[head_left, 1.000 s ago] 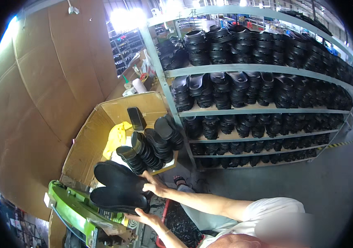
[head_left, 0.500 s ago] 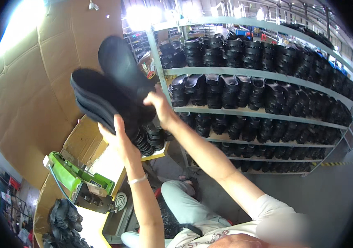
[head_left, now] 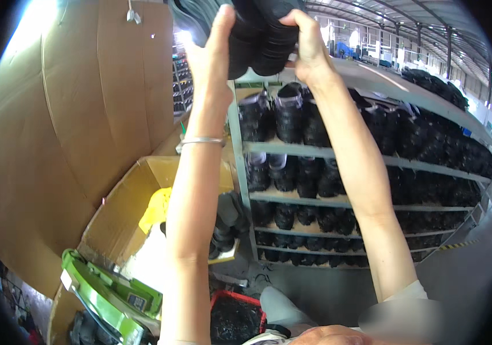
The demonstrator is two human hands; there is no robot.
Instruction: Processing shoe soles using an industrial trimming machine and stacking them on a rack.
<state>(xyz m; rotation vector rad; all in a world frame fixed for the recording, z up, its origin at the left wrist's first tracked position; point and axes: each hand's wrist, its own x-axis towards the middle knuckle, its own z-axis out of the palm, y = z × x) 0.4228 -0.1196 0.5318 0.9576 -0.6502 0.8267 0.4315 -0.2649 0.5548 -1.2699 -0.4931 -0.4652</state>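
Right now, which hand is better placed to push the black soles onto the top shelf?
Probably the right hand: it grips the stack of black soles on the side nearer the top shelf. The left hand supports the stack's outer side, toward the cardboard wall.

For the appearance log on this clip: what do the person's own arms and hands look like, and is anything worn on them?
Both forearms are bare, with no gloves on the left hand or right hand. A thin silver-coloured bangle circles the left wrist. At the right upper arm, the edge of a short, light-coloured sleeve shows. No rings or watch can be made out.
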